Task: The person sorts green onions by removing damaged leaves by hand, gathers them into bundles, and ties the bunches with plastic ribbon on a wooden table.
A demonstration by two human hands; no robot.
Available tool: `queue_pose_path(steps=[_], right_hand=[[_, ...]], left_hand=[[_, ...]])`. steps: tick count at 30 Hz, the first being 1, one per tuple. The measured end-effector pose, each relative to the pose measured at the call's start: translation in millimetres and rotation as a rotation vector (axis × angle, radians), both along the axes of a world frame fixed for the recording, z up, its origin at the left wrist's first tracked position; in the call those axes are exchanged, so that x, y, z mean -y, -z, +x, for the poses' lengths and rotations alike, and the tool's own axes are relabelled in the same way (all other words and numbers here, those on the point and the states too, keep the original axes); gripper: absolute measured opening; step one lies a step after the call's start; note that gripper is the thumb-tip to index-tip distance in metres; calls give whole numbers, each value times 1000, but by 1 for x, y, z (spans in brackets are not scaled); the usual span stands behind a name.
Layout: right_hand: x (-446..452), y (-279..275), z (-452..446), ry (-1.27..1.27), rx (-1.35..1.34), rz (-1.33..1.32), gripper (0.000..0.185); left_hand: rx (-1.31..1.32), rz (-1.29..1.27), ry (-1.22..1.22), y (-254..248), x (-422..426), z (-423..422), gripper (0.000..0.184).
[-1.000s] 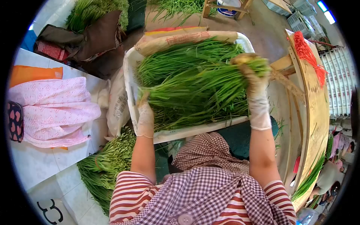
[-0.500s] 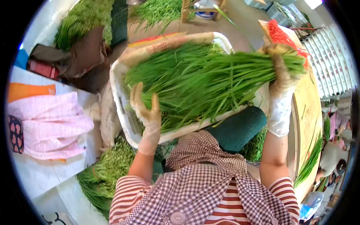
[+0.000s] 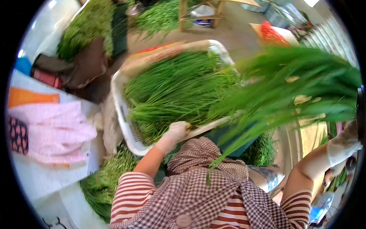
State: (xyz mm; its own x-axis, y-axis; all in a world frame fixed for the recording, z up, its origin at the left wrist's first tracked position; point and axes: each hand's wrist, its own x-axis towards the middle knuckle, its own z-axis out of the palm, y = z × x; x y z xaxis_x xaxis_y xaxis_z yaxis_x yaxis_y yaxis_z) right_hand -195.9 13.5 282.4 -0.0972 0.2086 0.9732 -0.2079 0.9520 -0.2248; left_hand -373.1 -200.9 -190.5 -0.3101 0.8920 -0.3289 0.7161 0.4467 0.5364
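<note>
A white crate (image 3: 121,114) holds a thick layer of long green stalks (image 3: 171,86). My left hand (image 3: 177,133), in a pale glove, is at the crate's front rim with its fingers curled in; what they close on, if anything, is hidden. Far to the right, my gloved right hand (image 3: 346,140) grips a large bunch of green stalks (image 3: 301,82). Motion blurs the bunch, whose loose ends fan out leftward over the crate's right side. Part of that hand is cut off by the view's edge.
Cut stalks (image 3: 110,168) lie beside the crate at lower left. On the left is a tiled surface (image 3: 42,179) with a pink cloth (image 3: 57,129). A wooden stand (image 3: 183,17) is beyond the crate; a board with red netting (image 3: 272,34) is at upper right.
My right hand has swung far right, lifting the bunch off the crate's contents. My left hand has moved from the crate's left side to its front rim, and its spread fingers have curled.
</note>
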Motion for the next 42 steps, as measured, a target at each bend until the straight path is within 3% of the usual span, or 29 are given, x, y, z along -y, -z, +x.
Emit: queue_pose_path(steps=[3, 4, 6, 8, 9, 12, 13, 15, 17, 19, 20, 23, 27, 28, 31, 32, 35, 39, 42], right_hand=[[-43, -70, 61, -178, -439, 35, 24], [-42, -76, 79, -39, -313, 154, 28], [-42, -57, 101, 241, -52, 336, 39], [-63, -20, 128, 795, 92, 498, 38], [-80, 12, 142, 1211, 96, 579, 32], [-106, 159, 162, 1938, 336, 188, 30], [-103, 208, 167, 1760, 253, -104, 29], [-84, 277, 165, 846, -339, -662, 28], [-71, 285, 159, 559, -605, -763, 28], [-67, 264, 157, 604, -610, -680, 27], [-70, 251, 159, 587, -598, -597, 28], [-71, 248, 170, 582, -670, -745, 30], [-67, 259, 181, 504, -779, -976, 28], [-66, 258, 181, 491, -783, -992, 29], [-56, 249, 173, 334, -832, -972, 30], [-59, 256, 176, 440, -743, -900, 30], [-64, 271, 190, 495, -487, -713, 30], [-72, 265, 215, 273, -97, -456, 29], [-71, 252, 221, 250, -2, -373, 28]], left_hand=[[-48, 222, -122, -30, -1, 0, 28], [-118, 363, -148, -22, -8, -3, 28], [-124, 463, -129, -53, -37, -8, 30], [-126, 629, -50, -82, -74, -1, 30], [-104, 729, -11, -105, -91, 9, 30], [110, 873, 125, -150, -146, 38, 32], [153, 881, 147, -163, -162, 51, 32], [283, 876, 255, -172, -196, 72, 32], [314, 886, 355, -176, -224, 94, 32], [718, 490, 322, -186, -246, 119, 28], [1011, 339, 334, -167, -261, 133, 31], [1391, 1, 243, -171, -273, 175, 38], [1925, -227, 290, -155, -266, 221, 49], [1925, -245, 213, -158, -262, 230, 53], [1913, -147, 53, -183, -261, 250, 31], [1802, 6, -10, -200, -257, 259, 25], [1684, -50, -54, -189, -268, 262, 21], [1824, -77, -2, -209, -261, 247, 19], [1825, -181, -39, -226, -251, 249, 19]])
